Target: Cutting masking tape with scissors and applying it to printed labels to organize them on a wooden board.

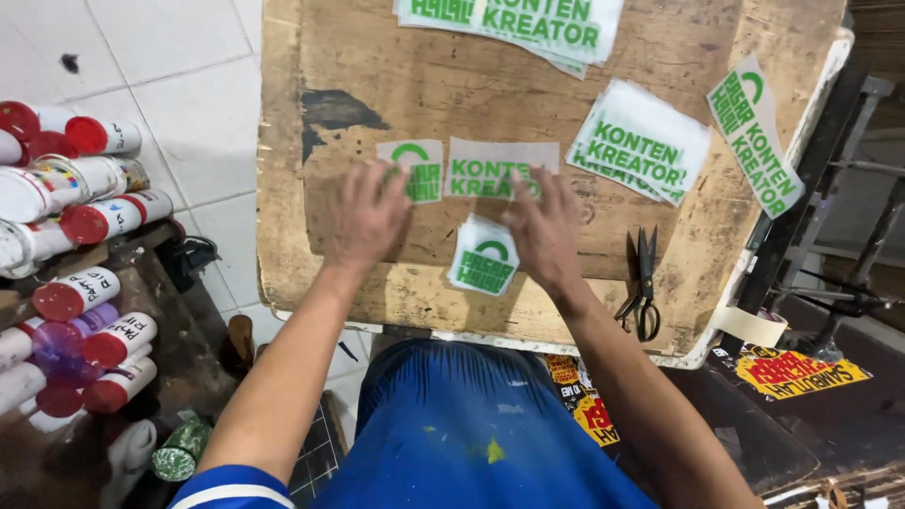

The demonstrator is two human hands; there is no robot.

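Two hands, left (366,215) and right (545,226), press flat with spread fingers on thin, floppy green-printed transfer sheets (500,170) at frame centre, likely best lifted by an edge.

you look down on a worn wooden board (396,85), its surface scuffed and marked with a dark patch at the upper left. white floor tiles (160,66) fill the upper left of the frame. white bottles with red caps (90,221) crowd a dark shelf at the left edge. black metal framework (848,236) stands at right.
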